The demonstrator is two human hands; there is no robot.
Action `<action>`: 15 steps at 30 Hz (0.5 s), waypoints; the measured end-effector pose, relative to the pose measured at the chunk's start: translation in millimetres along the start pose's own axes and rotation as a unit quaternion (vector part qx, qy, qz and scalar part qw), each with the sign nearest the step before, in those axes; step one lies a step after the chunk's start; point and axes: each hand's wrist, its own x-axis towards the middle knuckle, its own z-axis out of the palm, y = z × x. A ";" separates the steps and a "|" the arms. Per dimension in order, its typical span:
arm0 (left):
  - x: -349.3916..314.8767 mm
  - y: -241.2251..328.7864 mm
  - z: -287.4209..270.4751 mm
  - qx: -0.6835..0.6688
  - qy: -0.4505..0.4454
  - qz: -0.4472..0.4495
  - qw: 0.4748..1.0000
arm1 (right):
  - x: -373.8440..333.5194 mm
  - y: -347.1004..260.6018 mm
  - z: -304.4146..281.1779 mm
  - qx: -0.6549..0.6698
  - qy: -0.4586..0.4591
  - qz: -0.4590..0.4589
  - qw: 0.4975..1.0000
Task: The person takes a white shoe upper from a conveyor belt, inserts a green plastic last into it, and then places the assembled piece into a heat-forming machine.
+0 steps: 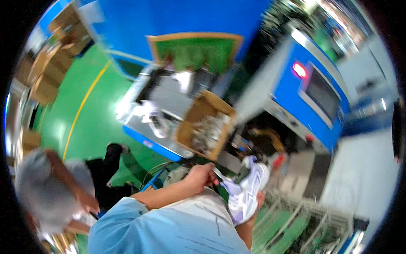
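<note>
A white and lavender sneaker [249, 192] is held up in front of my body, with dark material in its opening. Around its side wraps my right hand [259, 200], closed on it and partly hidden behind the shoe. My left hand [202, 177] is just left of the sneaker, its fingers closed. A pale strip shows between that hand and the shoe, but blur hides what the fingers hold. Beyond my hands, a cardboard box [185, 136] contains crumpled pale pieces. Another white and lavender shoe [157, 122] lies on the conveyor-like bench [169, 148] left of the box.
A blue machine [177, 17] with a green-curtained opening [196, 53] stands behind the bench. At right is a blue control cabinet [292, 93] with a red light. A metal rack [292, 220] is at lower right. Another person [55, 190] bends at left. Cardboard boxes [46, 84] stand far left.
</note>
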 end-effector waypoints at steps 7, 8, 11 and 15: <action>44.7 -7.6 51.2 0.105 -0.261 -0.187 0.941 | 4.3 -52.9 -5.3 -0.059 -0.040 0.120 0.990; 52.7 -11.1 59.1 0.280 -0.254 -0.147 0.914 | 7.3 -53.5 -18.4 -0.089 -0.069 0.142 0.983; 38.6 -18.1 66.6 0.380 -0.253 -0.016 0.889 | -8.5 -56.9 -21.5 -0.080 0.002 0.172 0.982; 45.7 -37.3 52.4 0.519 -0.192 0.188 0.811 | 4.2 -62.4 -6.5 -0.137 -0.048 0.068 0.987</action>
